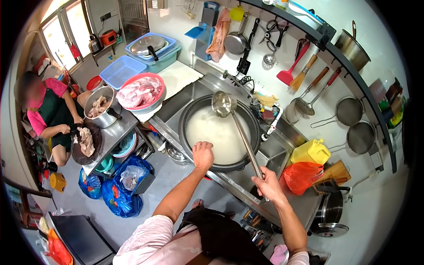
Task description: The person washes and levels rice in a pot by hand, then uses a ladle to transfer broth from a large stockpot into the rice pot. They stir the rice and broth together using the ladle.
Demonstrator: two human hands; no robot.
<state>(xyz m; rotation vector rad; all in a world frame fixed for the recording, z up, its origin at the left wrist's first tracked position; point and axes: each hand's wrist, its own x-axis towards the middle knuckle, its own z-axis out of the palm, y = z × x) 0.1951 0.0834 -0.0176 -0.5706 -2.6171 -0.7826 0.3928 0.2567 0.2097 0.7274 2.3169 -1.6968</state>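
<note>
A large dark round pot point(182, 126) of cloudy whitish liquid point(205, 132) sits in the metal sink. My right hand point(268, 184) is closed around the lower end of a long metal ladle point(245, 143). The ladle's bowl is over the far side of the pot, at the liquid's edge; I cannot tell how far it dips in. At the near-left rim, my left hand point(203, 155) rests with its fingers bent over the edge, gripping the pot. Its fingertips are partly hidden.
Left, a person point(55, 110) in a green apron holds a dark pan point(95, 141) with meat. Nearby are a pot of meat point(100, 101) and a red basin point(164, 86) of raw meat. Right of the sink stand a yellow jug point(311, 151) and red bag point(302, 176). Utensils hang behind.
</note>
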